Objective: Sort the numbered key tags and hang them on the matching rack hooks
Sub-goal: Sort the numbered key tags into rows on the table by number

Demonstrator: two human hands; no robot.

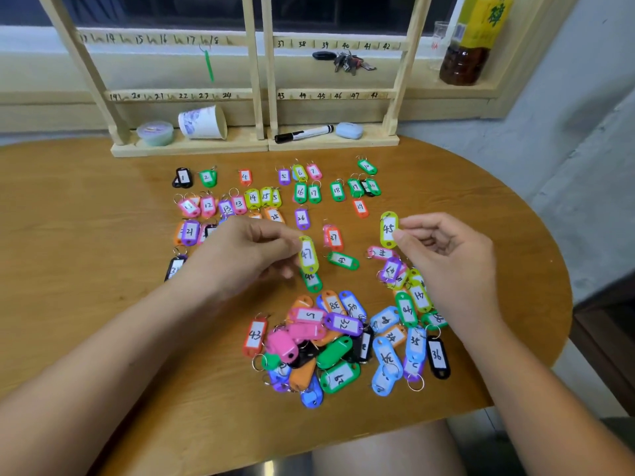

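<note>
- While sorting is unfinished, left hand [247,250] pinches tag 47 [308,254], label up, probably for reading.
- Right hand [446,259] pinches tag 45 [389,230] at its 2 o'clock.
- Rack [192,96] at 12 o'clock, pile [330,352] at 6.

Left hand [247,249]: was bare; forearm [137,324] uncovered to the frame edge.
Right hand [446,255]: was bare; its forearm uncovered likewise.
Leg [385,451]: bare skin showed at bottom edge.
Clothing [618,431]: dark olive patch, lower right; kind unclear.

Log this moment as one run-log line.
phase: sorting | left hand: pinches yellow tag 47 | right hand: pinches yellow tag 45 | rack: one green tag hung | unsorted pile: on table
</note>
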